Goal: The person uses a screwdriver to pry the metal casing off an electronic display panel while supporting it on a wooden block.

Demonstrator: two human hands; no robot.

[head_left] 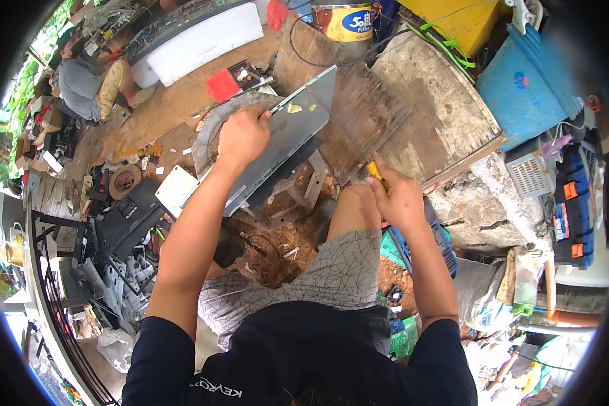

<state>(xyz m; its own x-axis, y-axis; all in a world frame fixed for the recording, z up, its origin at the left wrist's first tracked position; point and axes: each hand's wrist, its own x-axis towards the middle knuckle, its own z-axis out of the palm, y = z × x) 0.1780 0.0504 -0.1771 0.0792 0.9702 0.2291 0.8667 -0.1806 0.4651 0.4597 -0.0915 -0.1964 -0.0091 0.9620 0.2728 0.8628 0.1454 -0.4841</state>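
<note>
My left hand (245, 135) is closed over the upper left edge of a flat grey panel (291, 132), which stands tilted above a low stand (298, 196) between my knees. Two small pale patches show on the panel's face. In my right hand (400, 199), beside my right knee, is a yellow-handled screwdriver (374, 170). Its long thin shaft runs up and left toward the panel; whether the tip touches it I cannot tell. Behind my left hand lies a curved grey piece (206, 139), partly covered by my wrist.
Worn wooden boards (433, 101) lie ahead on the right, near a blue bin (528, 88) and a large tin (343, 24). Dark electronic scrap (132, 216) is heaped at left. Another person (88, 84) sits at far left. A red container (222, 86) rests beyond my left hand.
</note>
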